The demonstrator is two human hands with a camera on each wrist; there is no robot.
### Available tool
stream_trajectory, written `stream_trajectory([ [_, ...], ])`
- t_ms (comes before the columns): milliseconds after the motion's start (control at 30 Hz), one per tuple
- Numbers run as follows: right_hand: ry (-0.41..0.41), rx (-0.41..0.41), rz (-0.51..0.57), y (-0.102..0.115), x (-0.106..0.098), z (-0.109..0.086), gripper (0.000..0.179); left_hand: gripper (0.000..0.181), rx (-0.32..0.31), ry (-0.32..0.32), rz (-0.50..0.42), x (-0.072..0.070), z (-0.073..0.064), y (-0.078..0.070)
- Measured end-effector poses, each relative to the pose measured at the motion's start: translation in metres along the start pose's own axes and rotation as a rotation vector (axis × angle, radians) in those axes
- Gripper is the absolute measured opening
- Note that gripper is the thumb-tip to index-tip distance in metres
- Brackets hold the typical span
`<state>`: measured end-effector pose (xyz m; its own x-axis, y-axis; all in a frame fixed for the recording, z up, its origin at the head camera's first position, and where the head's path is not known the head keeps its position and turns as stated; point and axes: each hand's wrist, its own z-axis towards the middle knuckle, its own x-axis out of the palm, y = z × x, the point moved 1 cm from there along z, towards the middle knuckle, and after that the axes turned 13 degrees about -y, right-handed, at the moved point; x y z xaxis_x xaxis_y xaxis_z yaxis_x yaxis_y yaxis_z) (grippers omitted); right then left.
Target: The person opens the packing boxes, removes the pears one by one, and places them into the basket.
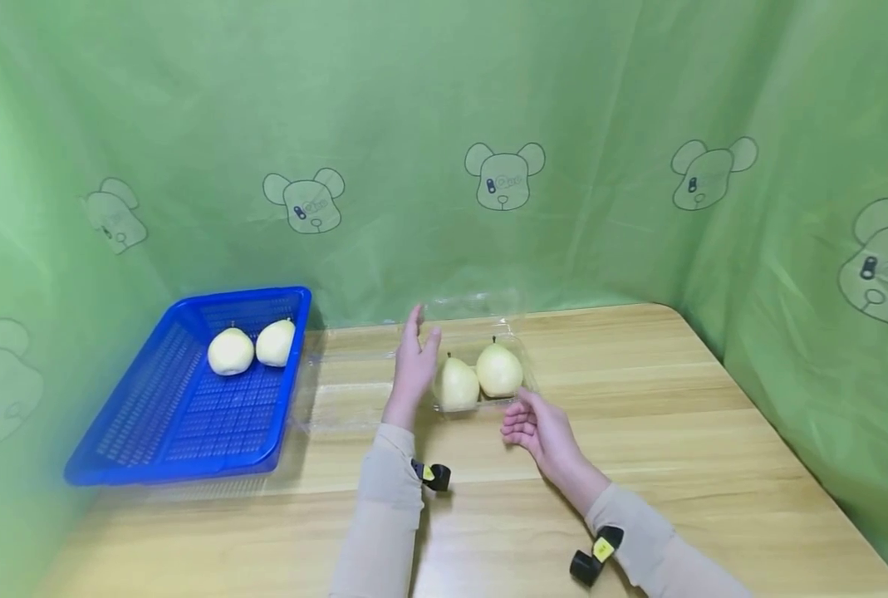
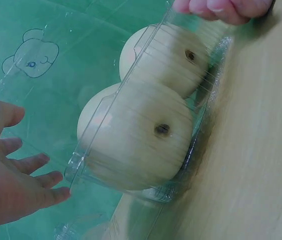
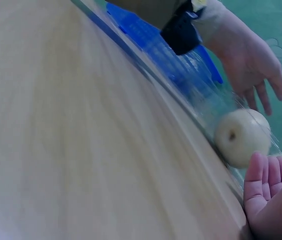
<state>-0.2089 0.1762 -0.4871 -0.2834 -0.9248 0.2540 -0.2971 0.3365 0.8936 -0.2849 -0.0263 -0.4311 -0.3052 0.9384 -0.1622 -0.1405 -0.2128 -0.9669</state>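
Note:
Two pale yellow pears, one on the left point(image 1: 458, 384) and one on the right point(image 1: 499, 370), sit side by side in a clear plastic box point(image 2: 108, 107). Its transparent lid point(image 1: 481, 306) stands raised at the back. At the box's left side is my left hand point(image 1: 414, 365), fingers extended and spread, fingertips right by the wall in the left wrist view. My right hand point(image 1: 537, 428) is at the front right corner, palm turned inward, fingers loosely bent, thumb beside the box edge. Neither hand grips anything.
On the left stands a blue plastic basket point(image 1: 282, 432) with two more pears point(image 1: 230, 351) inside. More clear plastic packaging point(image 1: 346, 386) lies between basket and box. A green curtain point(image 1: 414, 108) surrounds the wooden table point(image 1: 638, 465) at the back and sides.

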Motion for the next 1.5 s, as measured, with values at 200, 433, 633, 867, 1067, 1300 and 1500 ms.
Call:
stream_trajectory([
  [200,-0.005,-0.005,-0.042,0.012,-0.014,0.008,0.035,0.064,-0.019,0.011,-0.002,-0.002,0.001,0.001],
  [433,-0.017,-0.047,-0.142,0.023,-0.027,0.023,0.030,0.066,-0.031,0.023,-0.011,-0.002,0.001,0.006],
  [633,-0.095,-0.287,-0.384,0.028,-0.028,0.033,0.033,0.067,-0.040,0.029,-0.012,0.000,0.002,0.010],
  [867,-0.115,-0.622,-0.821,0.038,-0.022,0.038,0.063,0.069,-0.039,0.027,-0.020,0.003,0.002,0.014],
  [1067,-0.063,-0.784,-1.094,0.046,-0.018,0.037,0.074,0.071,-0.055,0.032,-0.034,0.005,0.002,0.015],
  [1300,0.003,-0.909,-1.301,0.053,-0.015,0.040,0.074,0.074,-0.074,0.039,-0.028,0.007,0.001,0.016],
  [1500,0.048,-0.903,-1.407,0.058,-0.011,0.042,0.075,0.076,-0.079,0.035,-0.028,0.010,0.001,0.021],
])
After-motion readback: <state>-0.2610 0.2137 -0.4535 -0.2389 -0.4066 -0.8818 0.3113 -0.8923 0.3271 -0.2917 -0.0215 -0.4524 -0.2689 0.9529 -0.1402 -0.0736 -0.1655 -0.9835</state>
